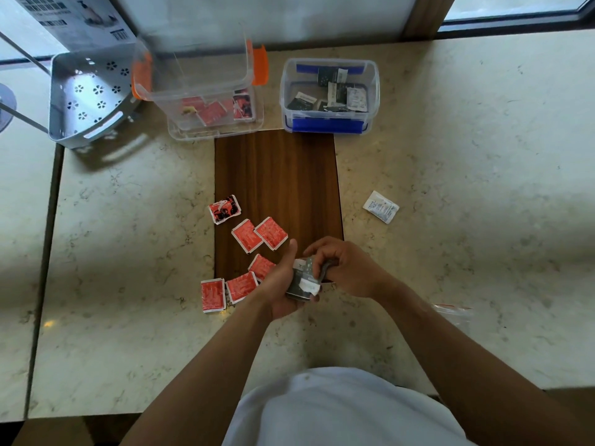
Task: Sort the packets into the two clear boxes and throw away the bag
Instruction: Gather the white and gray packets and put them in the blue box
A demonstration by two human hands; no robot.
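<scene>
Only the head view here, looking straight down at the tabletop (450, 156). Both hands meet near the bottom edge of the wooden board (277, 175): the left hand (280, 284) cups a little stack of dark packets (302, 281) from underneath, fingers curled shut around it, and the right hand (341, 268) is pinching the top of that same stack, fingers closed on it too. Looks to me like they're gathering the dark ones before dropping them in. The blue-latched box (328, 94) already has dark and white packets inside, and it sits straight ahead and slightly right of the hands, past the far end of the board, so the right hand has the easier reach. The orange-latched box (206, 101) with red ones in it is ahead and to the left. Six red packets (257, 235) lie loose just left of the left hand, spread from the board's edge onto the stone, so that hand is nearer to them. One white packet (381, 207) sits alone well off to the right. The clear bag (454, 312) peeks out behind the right forearm, not yet thrown away. A grey perforated basket (87, 98) is far left, no idea if it matters.
</scene>
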